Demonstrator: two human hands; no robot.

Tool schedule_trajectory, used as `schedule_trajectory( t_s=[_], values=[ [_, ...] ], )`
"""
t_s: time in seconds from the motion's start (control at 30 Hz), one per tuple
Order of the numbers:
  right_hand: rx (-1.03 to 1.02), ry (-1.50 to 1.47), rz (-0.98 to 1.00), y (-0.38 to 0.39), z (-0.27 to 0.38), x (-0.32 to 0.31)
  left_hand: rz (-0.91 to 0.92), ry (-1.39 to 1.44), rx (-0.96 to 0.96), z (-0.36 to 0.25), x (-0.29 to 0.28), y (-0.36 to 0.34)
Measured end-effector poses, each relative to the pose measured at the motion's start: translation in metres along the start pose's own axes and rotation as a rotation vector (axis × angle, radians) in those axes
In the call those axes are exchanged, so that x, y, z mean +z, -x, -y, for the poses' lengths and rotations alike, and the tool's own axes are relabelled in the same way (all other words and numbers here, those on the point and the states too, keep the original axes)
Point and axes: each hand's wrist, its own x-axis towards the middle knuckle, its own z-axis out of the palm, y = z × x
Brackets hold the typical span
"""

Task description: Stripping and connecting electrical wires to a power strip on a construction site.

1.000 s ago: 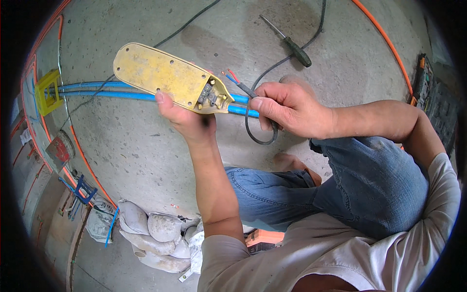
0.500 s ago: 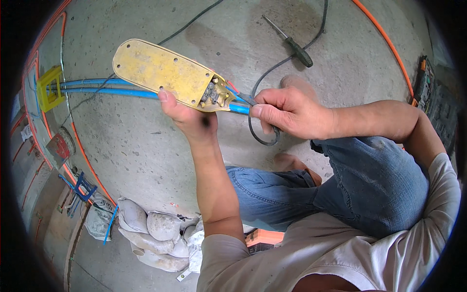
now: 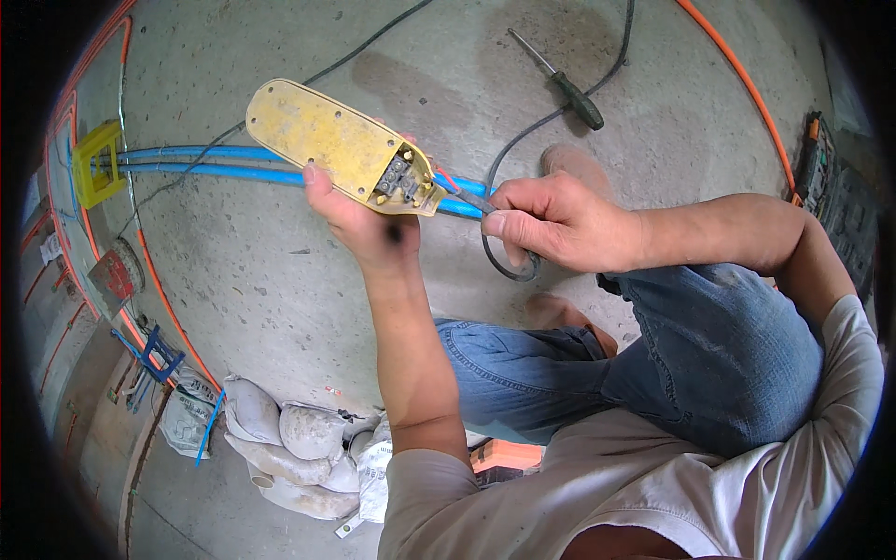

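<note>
My left hand [image 3: 350, 217] grips a long, round-ended yellow power strip [image 3: 322, 133] from below, thumb on its near edge. Its broad flat face, dotted with screw holes, is turned up; the other side is hidden. At its right end an uncovered compartment shows a dark terminal block [image 3: 399, 175] with metal screws. Between thumb and fingers my right hand [image 3: 551, 222] pinches a dark grey cable [image 3: 511, 273], just right of that end. Thin red and blue wires [image 3: 447, 180] stick out of the cable toward the compartment. The cable loops below my right hand.
On the concrete floor lies a green-handled screwdriver [image 3: 579, 101] beyond my right hand. Blue pipes [image 3: 215, 172] run beneath the strip to a yellow frame [image 3: 96, 164]. Orange conduit [image 3: 747, 82] curves at the right. Filled sacks [image 3: 303, 443] are piled at the lower left.
The yellow power strip has shifted and tilted slightly in my left hand, its far end now further right and lower. My right hand still pinches the cable in nearly the same place.
</note>
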Motion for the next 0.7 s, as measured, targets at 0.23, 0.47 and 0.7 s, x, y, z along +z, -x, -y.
schedule_trajectory(
  t_s=[0.23, 0.47, 0.7],
  values=[
    [0.056, -0.035, -0.028, 0.0010, 0.0037, -0.0007, -0.068, -0.047, 0.013, 0.0007, 0.0055, 0.0000],
    [0.042, -0.006, -0.009, 0.0009, 0.0002, -0.0022, -0.069, -0.083, 0.045, 0.0028, 0.0070, -0.0002],
    [0.054, 0.012, -0.006, 0.0002, 0.0029, -0.0026, -0.083, -0.084, 0.044, 0.0039, 0.0054, -0.0023]
  ],
)
